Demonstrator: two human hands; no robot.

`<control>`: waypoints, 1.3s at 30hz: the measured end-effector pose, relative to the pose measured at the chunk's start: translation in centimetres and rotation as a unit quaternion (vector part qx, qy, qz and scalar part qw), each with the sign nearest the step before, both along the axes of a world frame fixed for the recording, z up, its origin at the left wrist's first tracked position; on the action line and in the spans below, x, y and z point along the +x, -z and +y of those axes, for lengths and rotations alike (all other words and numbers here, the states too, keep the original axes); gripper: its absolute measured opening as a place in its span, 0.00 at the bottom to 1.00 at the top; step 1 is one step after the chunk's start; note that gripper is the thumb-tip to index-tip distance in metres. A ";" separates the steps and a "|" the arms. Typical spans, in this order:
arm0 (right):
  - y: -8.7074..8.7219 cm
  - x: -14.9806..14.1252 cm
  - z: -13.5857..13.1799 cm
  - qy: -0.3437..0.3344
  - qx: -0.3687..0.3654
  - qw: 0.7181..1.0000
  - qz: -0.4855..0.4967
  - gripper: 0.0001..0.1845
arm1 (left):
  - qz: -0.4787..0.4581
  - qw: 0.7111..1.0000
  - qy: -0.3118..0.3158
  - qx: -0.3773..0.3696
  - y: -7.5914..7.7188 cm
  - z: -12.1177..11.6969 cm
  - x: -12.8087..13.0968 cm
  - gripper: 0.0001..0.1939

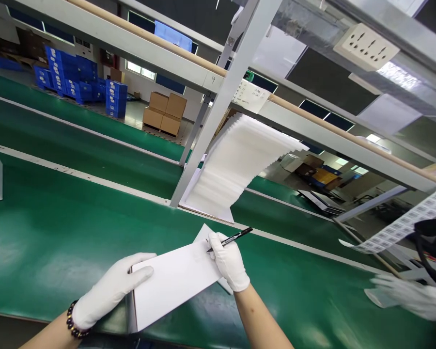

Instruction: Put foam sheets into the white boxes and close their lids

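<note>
My left hand (112, 288), in a white glove, grips the left end of a flat white box (174, 281), its thumb on the top face. The box is tilted above the green bench, and a dark side shows at its left end. In my right hand (230, 261), also gloved, is a black marker pen (236, 236). The pen's tip points down at the upper right part of the box, but I cannot tell whether it touches. Behind the box, another white piece (202, 232) partly shows; the rest of it is hidden.
A tall leaning stack of white foam sheets (236, 165) stands behind a metal post (218, 111). At right, another person's gloved hand (410, 293) is blurred above the green bench (69, 232). A strip of labels (407, 225) hangs nearby. Blue crates (63, 72) and cartons (165, 114) stand beyond.
</note>
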State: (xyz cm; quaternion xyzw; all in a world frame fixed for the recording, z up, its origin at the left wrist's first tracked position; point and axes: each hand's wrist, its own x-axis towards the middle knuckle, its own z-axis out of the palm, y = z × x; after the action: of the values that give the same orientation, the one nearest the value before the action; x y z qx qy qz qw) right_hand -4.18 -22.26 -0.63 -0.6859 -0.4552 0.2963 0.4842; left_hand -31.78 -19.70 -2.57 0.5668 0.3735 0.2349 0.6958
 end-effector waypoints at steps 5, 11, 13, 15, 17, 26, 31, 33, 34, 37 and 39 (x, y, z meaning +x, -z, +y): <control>0.0 -0.2 -0.1 0.012 -0.013 1.000 -0.004 0.32 | 0.011 1.000 0.002 0.001 -0.1 0.1 0.1 0.32; 0.5 -0.2 -0.3 0.015 -0.010 0.998 -0.061 0.32 | 0.007 1.000 0.000 -0.007 -0.1 -0.1 0.1 0.32; 0.7 -0.1 -0.3 0.014 -0.005 0.997 -0.075 0.31 | 0.009 1.000 -0.007 -0.001 -0.1 -0.2 0.1 0.32; 0.9 0.1 -0.2 0.014 -0.002 0.997 -0.082 0.31 | 0.016 1.000 -0.012 0.004 -0.1 -0.3 0.1 0.32; 1.0 0.1 -0.2 0.018 0.001 0.996 -0.084 0.31 | 0.030 0.999 -0.020 0.006 -0.1 -0.4 0.1 0.34; 0.5 1.1 -1.0 0.089 0.114 0.988 0.050 0.26 | 0.040 0.976 -0.116 0.179 5.3 -4.7 -1.1 0.42; 4.5 6.5 -2.9 0.126 0.087 0.984 -0.094 0.24 | 0.009 0.955 -0.123 0.270 7.8 -6.9 -0.9 0.48; 7.2 8.2 -3.6 0.055 -0.032 0.981 -0.182 0.23 | 0.002 0.955 -0.141 0.262 7.8 -7.3 -0.3 0.51; 8.4 8.7 -3.9 0.033 -0.076 0.973 -0.213 0.24 | 0.002 0.955 -0.149 0.256 7.8 -7.4 0.1 0.51; 11.2 9.4 -4.6 0.024 -0.130 0.956 -0.262 0.33 | 0.010 0.955 -0.159 0.249 7.6 -7.5 0.6 0.53; 12.2 9.8 -5.1 0.015 -0.160 0.931 -0.328 0.31 | 0.024 0.954 -0.151 0.257 7.7 -7.2 0.7 0.55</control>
State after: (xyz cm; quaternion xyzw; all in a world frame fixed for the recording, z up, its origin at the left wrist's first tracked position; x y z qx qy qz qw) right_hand 5.60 -27.40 -12.88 -0.8201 -0.5247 0.1168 0.1962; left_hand -31.13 -26.93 -10.26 0.6684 0.3984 0.4120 0.4740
